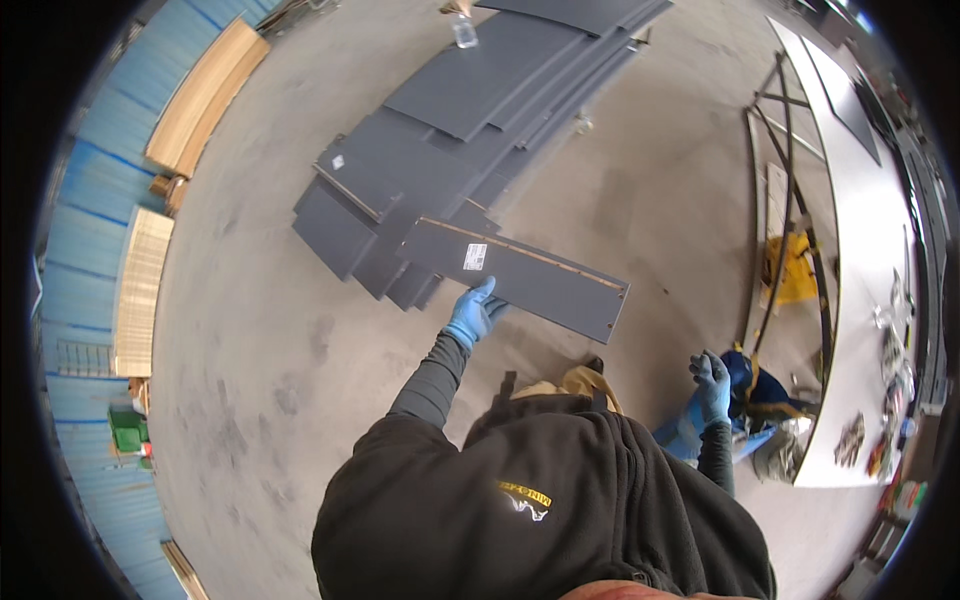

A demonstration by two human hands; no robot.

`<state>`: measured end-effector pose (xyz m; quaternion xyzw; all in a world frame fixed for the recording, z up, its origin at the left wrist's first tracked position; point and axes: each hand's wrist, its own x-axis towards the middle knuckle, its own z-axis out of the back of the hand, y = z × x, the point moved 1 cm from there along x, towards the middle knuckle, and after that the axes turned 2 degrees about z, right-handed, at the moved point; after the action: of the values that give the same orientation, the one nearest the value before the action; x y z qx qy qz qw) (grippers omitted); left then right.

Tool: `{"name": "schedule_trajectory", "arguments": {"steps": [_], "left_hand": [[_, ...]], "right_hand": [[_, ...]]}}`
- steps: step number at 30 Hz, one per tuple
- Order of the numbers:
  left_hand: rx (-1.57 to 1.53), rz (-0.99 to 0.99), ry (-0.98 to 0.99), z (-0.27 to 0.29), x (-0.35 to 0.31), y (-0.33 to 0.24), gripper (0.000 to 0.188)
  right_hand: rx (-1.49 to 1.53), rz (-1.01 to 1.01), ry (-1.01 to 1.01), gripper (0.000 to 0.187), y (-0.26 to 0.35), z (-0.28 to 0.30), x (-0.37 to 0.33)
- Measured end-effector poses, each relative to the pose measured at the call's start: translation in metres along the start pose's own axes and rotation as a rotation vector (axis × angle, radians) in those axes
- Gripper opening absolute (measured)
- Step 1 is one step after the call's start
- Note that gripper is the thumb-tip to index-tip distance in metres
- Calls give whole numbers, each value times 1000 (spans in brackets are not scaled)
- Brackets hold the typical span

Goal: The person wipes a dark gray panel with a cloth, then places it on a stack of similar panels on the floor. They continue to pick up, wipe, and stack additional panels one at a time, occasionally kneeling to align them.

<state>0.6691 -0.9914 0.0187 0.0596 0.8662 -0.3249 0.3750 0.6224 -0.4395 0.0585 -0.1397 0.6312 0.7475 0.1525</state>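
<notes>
Panel [540,288]: in the left grip [473,313], its left end before the stack [430,185]
Stack: ahead — beyond the panel
Bottle [465,36]: at the stack's far end
Planks [205,100]: far left, along the wall [88,220]
Surface [850,300]: right — gloves [850,440] on its near end
Right grip [711,385]: between panel and surface

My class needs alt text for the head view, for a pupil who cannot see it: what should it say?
A person's gloved left hand grips a long grey panel by its edge, in front of a spread of grey panels. The gloved right hand is away from the panel, near a white table.
</notes>
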Motion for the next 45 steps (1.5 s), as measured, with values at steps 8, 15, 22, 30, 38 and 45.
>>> {"name": "schedule_trajectory", "arguments": {"steps": [8,15,22,30,38,45], "left_hand": [[179,-133,-151,115,36,-165,33],[352,-119,-296,232,131,-335,31],[322,30,-254,324,231,-428,43],[221,138,-345,383,288,-443,31],[183,266,-588,355,297,-441,41],[767,18,-1249,265,292,-470,33]], "right_hand": [[-528,151,409,47,71,-166,114],[-681,16,390,49,93,-318,116],[-866,-92,560,51,123,-417,112],[-945,-209,508,52,146,-435,138],[-895,-214,424,48,154,-408,157],[-775,-290,321,52,131,-308,197]]}}
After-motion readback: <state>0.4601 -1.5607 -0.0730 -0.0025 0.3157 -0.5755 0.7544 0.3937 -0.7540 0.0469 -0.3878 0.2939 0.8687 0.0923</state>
